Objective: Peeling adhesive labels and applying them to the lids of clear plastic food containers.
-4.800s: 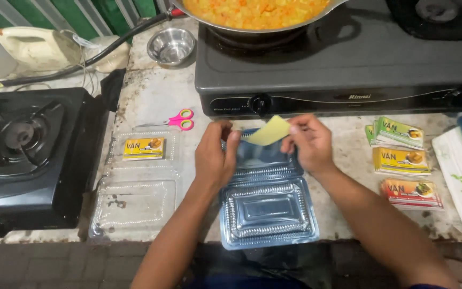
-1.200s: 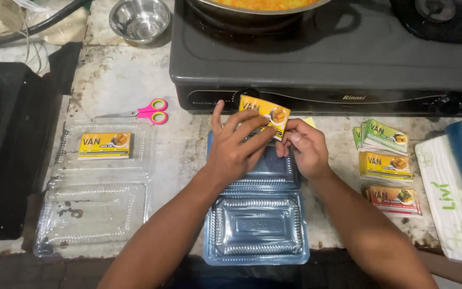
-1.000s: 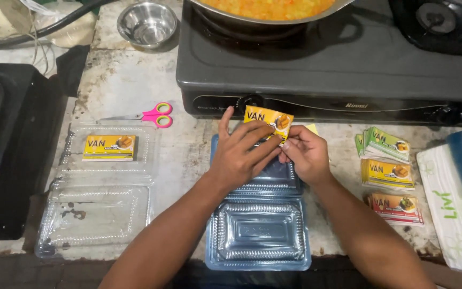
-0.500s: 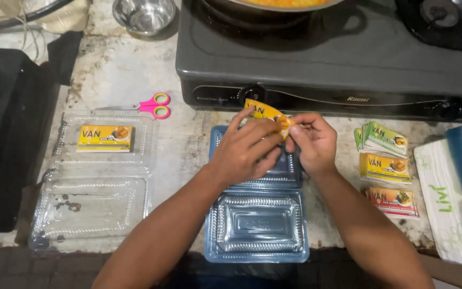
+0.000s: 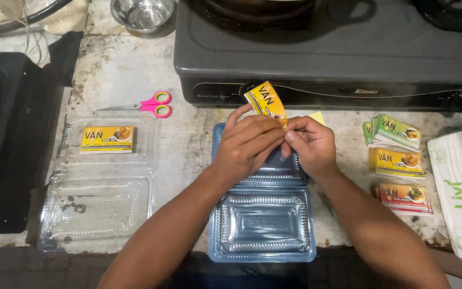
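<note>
Both hands meet over the far half of an open clear plastic clamshell box on the counter. My left hand and my right hand pinch the same yellow label sticker, which stands up tilted above the fingers. A bit of pale yellow backing paper shows behind my right hand. To the left lies a second open clamshell box with a yellow label on its lid.
Pink-handled scissors lie at the left of the dark gas stove. Stacks of green, yellow and red labels sit at the right, beside a white packet. A steel bowl stands at the back; another black stove is far left.
The pale backing sheet held earlier gave way to a yellow label held flat, then tilted upright between both hands. The view shifted closer to the counter.
</note>
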